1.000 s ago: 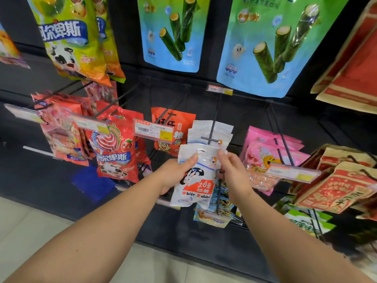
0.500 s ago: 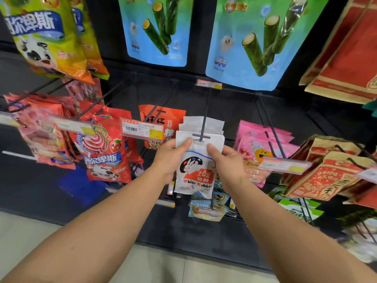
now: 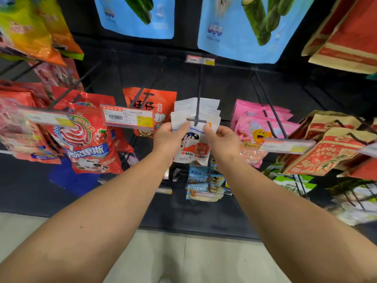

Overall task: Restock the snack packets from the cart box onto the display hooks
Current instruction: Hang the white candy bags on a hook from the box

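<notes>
A white White Rabbit candy packet (image 3: 193,149) with a rabbit picture and red label hangs between my hands at the front of a black display hook (image 3: 197,103). My left hand (image 3: 170,137) pinches its upper left edge with thumb on the front. My right hand (image 3: 221,137) pinches the upper right edge. The packet's top sits at the hook's T-shaped tip (image 3: 196,120). More white packets (image 3: 206,105) hang behind it on the same hook. The cart box is out of view.
Red lollipop bags (image 3: 87,139) and an orange-red bag (image 3: 151,103) hang to the left, pink packets (image 3: 263,123) and red-and-tan bags (image 3: 326,148) to the right. Price tags (image 3: 126,117) jut forward. Blue packets (image 3: 204,184) hang below, large blue pouches (image 3: 242,29) above.
Both hands have raised the white packet from below the hook tip up to it, so its top edge now sits at the T-shaped end. The view has moved closer to the hook.
</notes>
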A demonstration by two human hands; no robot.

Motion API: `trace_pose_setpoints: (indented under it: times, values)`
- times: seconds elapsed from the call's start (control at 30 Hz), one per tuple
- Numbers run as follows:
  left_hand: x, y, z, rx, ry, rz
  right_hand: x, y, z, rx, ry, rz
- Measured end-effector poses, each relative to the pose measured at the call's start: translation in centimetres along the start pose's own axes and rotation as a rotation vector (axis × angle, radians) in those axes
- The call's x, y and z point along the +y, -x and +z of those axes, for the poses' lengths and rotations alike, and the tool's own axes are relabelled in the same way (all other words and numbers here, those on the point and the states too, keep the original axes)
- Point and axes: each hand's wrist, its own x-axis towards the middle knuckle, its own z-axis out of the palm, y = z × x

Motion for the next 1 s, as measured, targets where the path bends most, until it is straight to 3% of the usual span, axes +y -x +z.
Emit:
trace_pose_setpoints:
  times: [0.17,0.37,0.47,0.63,0.83,1.0]
  values:
    - [-5.6,1.3,-0.2,0.229,-0.059,-0.152,3.9,2.0,-3.2,0.009,0.129,0.107]
    - [-8.2,6.5,3.3,0.270,-0.481,-0.240,8.6,4.0,-11.1,-0.116,0.351,0.162]
    - [-8.7,10.6,8.3,0.088,-0.750,-0.124,11.6,5.8,-17.3,-0.116,0.507,0.141]
    - [-11.0,20.2,19.6,-0.339,-1.223,0.256,16.4,10.9,-31.9,-0.021,0.848,0.148]
    - [-12.1,35.3,37.0,-0.743,-1.351,0.622,20.6,17.6,-51.6,0.177,0.888,0.300]
    - [-11.3,45.1,48.2,-0.959,-1.336,0.925,23.1,21.6,-63.0,0.366,0.793,0.391]
